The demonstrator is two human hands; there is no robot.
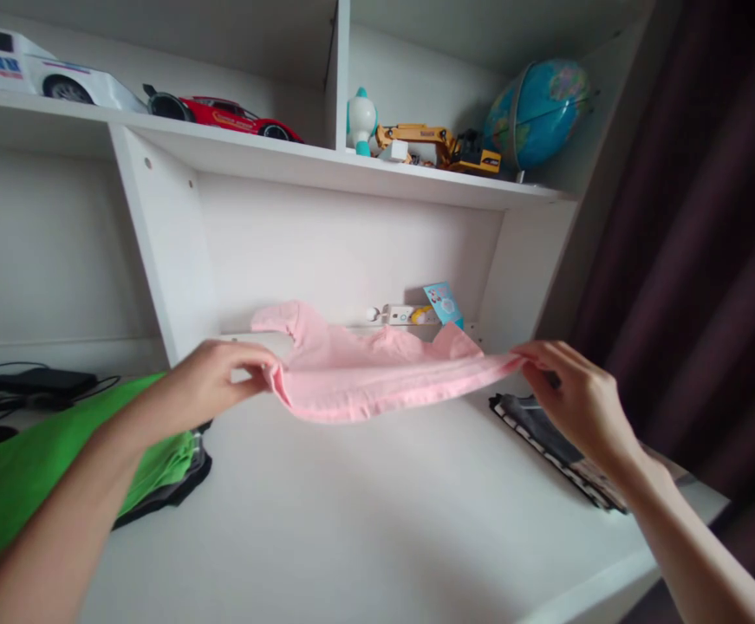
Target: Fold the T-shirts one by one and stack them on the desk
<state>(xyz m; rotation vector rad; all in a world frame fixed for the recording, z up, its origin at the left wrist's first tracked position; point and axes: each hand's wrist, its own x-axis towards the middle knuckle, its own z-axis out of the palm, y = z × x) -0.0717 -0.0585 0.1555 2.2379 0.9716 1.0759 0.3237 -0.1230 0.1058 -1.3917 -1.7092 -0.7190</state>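
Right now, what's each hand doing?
Left hand: closed, pinching one end of a pink shirt.
Right hand: closed, pinching the other end of the pink shirt.

At the centre of the frame, a pink woven cloth garment (364,381) is showing a soft, matt surface, and a bright green cloth garment (45,494) at lower left is looking equally matt. Along the bottom of the frame, a white laminated desk (351,529) is showing a smooth, satiny finish, while a blue plastic globe (536,113) at upper right is catching a glossy sheen.
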